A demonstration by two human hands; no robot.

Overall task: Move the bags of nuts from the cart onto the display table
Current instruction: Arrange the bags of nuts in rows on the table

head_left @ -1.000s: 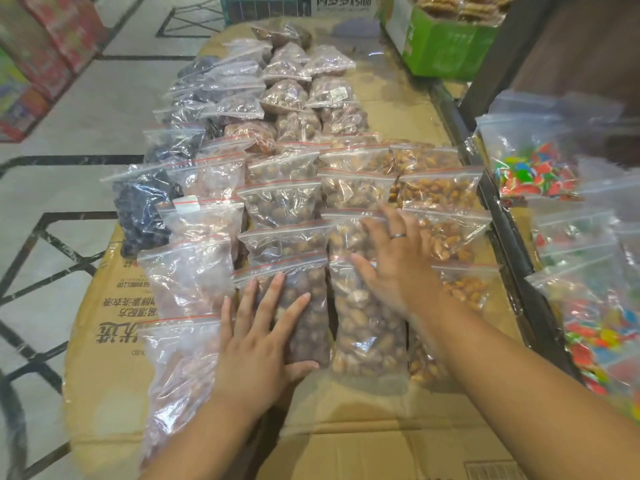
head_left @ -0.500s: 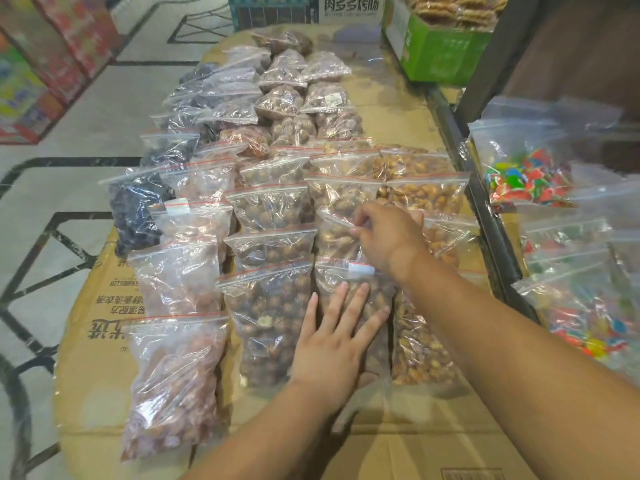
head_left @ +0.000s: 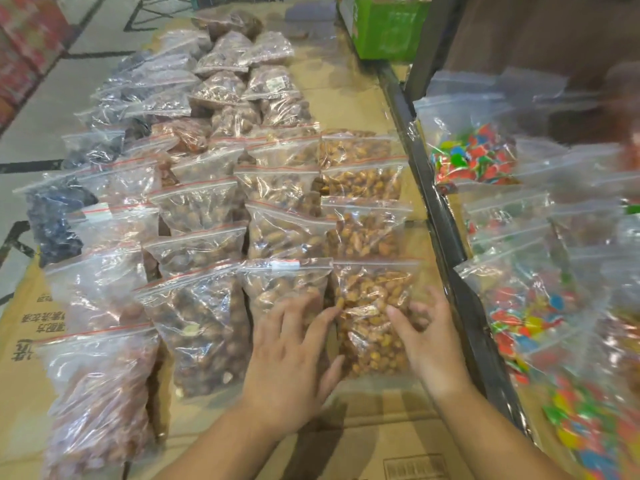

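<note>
Left hand (head_left: 291, 355): flat, fingers spread, pressing white-labelled bag (head_left: 277, 285). Right hand (head_left: 426, 341): fingers loosely bent, resting on golden nut bag (head_left: 374, 306), gripping nothing. Display table (head_left: 363, 427), cardboard-covered: overlapping rows of nut bags (head_left: 207, 209). Dark rail (head_left: 446, 237) along right edge, just beside golden nut bag; candy bags (head_left: 474, 157) beyond. Green box (head_left: 384, 26) at far end. Golden nut bag: front row, rightmost, lying flat, long axis running away, zip seal at far end.

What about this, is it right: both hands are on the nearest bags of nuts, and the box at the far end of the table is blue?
Not quite: in the head view the box is green, not blue. The left hand and right hand are on the nearest bags of nuts.
</note>
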